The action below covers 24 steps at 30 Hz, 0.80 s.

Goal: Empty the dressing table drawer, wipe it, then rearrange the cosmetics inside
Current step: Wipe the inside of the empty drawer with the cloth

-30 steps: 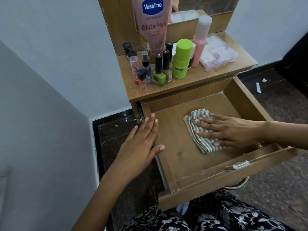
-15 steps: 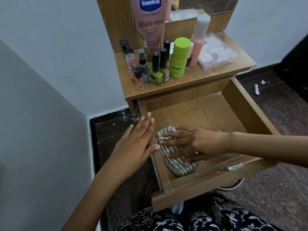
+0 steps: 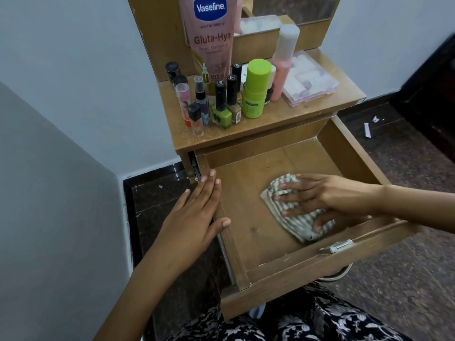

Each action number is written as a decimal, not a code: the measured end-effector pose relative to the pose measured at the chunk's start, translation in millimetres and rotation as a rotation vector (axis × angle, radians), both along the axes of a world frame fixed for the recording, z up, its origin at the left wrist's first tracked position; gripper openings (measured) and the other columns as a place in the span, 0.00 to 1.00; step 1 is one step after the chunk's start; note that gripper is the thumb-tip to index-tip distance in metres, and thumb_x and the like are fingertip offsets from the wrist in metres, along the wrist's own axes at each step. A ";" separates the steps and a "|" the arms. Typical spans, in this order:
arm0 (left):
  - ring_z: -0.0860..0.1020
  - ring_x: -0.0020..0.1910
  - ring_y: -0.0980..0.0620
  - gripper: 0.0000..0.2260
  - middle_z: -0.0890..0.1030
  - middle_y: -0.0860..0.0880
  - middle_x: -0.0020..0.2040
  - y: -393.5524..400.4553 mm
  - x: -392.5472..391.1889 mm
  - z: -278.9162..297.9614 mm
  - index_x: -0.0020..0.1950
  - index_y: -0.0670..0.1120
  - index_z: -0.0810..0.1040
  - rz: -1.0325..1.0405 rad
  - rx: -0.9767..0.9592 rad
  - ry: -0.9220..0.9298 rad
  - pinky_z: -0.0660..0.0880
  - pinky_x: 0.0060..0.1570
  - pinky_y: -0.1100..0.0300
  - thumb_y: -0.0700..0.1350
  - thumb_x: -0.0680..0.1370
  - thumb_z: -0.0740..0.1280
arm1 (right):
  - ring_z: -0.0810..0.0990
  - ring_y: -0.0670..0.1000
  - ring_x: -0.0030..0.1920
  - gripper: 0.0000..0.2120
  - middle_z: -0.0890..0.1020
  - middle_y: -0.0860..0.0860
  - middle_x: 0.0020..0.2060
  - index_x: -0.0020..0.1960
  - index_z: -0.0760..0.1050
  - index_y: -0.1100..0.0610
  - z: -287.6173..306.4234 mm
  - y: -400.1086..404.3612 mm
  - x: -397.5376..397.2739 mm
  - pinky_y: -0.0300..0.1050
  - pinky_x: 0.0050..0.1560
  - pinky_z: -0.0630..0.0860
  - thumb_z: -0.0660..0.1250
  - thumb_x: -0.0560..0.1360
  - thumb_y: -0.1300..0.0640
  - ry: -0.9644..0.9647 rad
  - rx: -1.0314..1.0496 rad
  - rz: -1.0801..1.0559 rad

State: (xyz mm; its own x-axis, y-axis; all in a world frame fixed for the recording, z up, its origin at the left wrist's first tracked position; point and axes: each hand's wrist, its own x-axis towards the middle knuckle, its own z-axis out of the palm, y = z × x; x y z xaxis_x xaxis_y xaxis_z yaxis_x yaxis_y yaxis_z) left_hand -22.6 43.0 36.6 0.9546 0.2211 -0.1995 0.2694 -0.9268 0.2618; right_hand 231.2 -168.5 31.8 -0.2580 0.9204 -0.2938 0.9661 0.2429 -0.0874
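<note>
The wooden drawer [image 3: 248, 232] is pulled out of the dressing table [image 3: 283, 119] and holds only a striped grey-white cloth [image 3: 300, 226]. My right hand [image 3: 312, 195] presses flat on the cloth with fingers spread, near the drawer's front right. My left hand [image 3: 197, 212] rests with straight fingers on the drawer's left wall, thumb over the rim. The cosmetics stand on the tabletop: a pink Vaseline tube [image 3: 211, 40], a green stick [image 3: 254, 89], nail polish bottles [image 3: 222, 109], a pink bottle [image 3: 283, 62] and a clear case [image 3: 307, 80].
A white wall corner [image 3: 61, 193] stands close on the left, with dark polished floor [image 3: 160, 205] between it and the drawer. A mirror frame [image 3: 270, 43] rises behind the cosmetics. Paper scraps [image 3: 368, 129] lie on the floor at right. My patterned trousers [image 3: 307, 321] are under the drawer front.
My right hand slid the cloth from the drawer's front left corner back to the right. My left hand stayed on the left wall.
</note>
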 end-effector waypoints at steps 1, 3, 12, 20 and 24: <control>0.23 0.66 0.62 0.31 0.23 0.57 0.68 0.5 -0.3 0.3 0.70 0.52 0.28 -0.001 -0.001 -0.001 0.32 0.67 0.63 0.62 0.77 0.43 | 0.53 0.52 0.76 0.29 0.60 0.44 0.74 0.72 0.64 0.43 6.3 -4.7 6.8 0.55 0.76 0.50 0.64 0.73 0.38 -0.027 0.003 -0.023; 0.24 0.66 0.63 0.31 0.23 0.57 0.68 1.3 -0.7 1.0 0.71 0.52 0.28 0.000 -0.006 -0.004 0.31 0.67 0.64 0.62 0.78 0.44 | 0.52 0.51 0.77 0.31 0.58 0.44 0.75 0.73 0.61 0.44 16.4 -10.1 14.6 0.52 0.76 0.50 0.67 0.73 0.42 -0.001 0.019 -0.139; 0.23 0.67 0.61 0.33 0.22 0.56 0.68 1.5 2.3 2.9 0.70 0.53 0.26 -0.013 0.004 0.042 0.31 0.67 0.63 0.65 0.70 0.35 | 0.27 0.54 0.73 0.40 0.26 0.54 0.72 0.74 0.29 0.55 -1.8 11.9 -48.4 0.49 0.73 0.34 0.50 0.77 0.38 0.343 -0.233 -0.957; 0.23 0.66 0.62 0.33 0.21 0.56 0.67 1.1 3.7 3.5 0.68 0.54 0.25 -0.016 -0.011 0.062 0.31 0.65 0.65 0.66 0.69 0.33 | 0.25 0.64 0.70 0.52 0.20 0.56 0.67 0.71 0.23 0.58 -26.8 52.3 -102.4 0.65 0.72 0.39 0.50 0.71 0.27 0.349 -0.364 -1.267; 0.21 0.64 0.62 0.32 0.19 0.56 0.66 0.8 4.3 3.4 0.66 0.54 0.22 -0.027 0.027 0.093 0.32 0.67 0.63 0.66 0.68 0.31 | 0.24 0.61 0.70 0.54 0.20 0.52 0.67 0.71 0.22 0.57 -27.9 48.9 -110.0 0.65 0.72 0.40 0.50 0.69 0.25 0.369 -0.392 -1.239</control>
State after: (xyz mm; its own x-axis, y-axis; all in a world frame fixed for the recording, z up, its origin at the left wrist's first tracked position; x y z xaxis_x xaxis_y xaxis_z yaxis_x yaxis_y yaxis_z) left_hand -18.3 43.8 40.0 0.9380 0.2018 -0.2818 0.2660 -0.9403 0.2121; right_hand 121.2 -119.6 3.9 0.5539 0.4758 -0.6833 0.4352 -0.8650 -0.2496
